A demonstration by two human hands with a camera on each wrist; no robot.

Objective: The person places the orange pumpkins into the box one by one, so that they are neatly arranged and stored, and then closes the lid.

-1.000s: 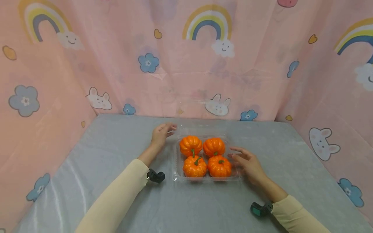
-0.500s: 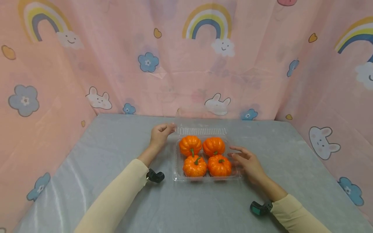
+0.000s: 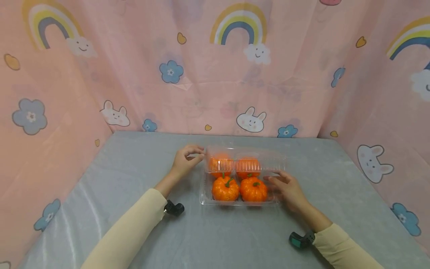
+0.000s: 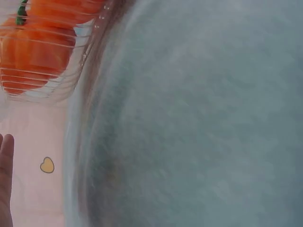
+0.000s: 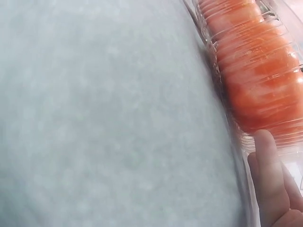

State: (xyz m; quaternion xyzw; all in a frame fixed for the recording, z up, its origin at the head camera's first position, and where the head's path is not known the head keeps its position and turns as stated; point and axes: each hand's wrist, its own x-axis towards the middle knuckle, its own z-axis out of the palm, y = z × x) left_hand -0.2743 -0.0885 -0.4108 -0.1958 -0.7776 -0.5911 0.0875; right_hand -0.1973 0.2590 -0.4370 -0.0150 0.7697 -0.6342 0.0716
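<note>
A clear plastic clamshell box [image 3: 205, 201] stands on the grey table with several small orange pumpkins [image 3: 225, 189] inside, two rows deep. Its transparent lid [image 3: 273, 162] slants forward over the rear pumpkins, which show through its ribbed edge. At the lid's left side my left hand [image 3: 185, 160] pinches the edge, thumb below the fingers; the contact itself is hard to see. In the left wrist view only fingertips [image 4: 6, 146] show. My right hand [image 3: 289, 189] rests against the box's right wall, fingers extended; the right wrist view shows a finger [image 5: 269, 161] at the ribbed corner.
Grey cloth covers the table [image 3: 218, 239]. Behind and at both sides hangs a pink curtain [image 3: 208, 89] printed with rainbows and rabbits. Each wrist carries a small black device [image 3: 174, 208].
The lid has swung from upright behind the box to tilted forward over the back pumpkins. My left hand has closed on its edge and moved slightly towards me. The right hand stays put.
</note>
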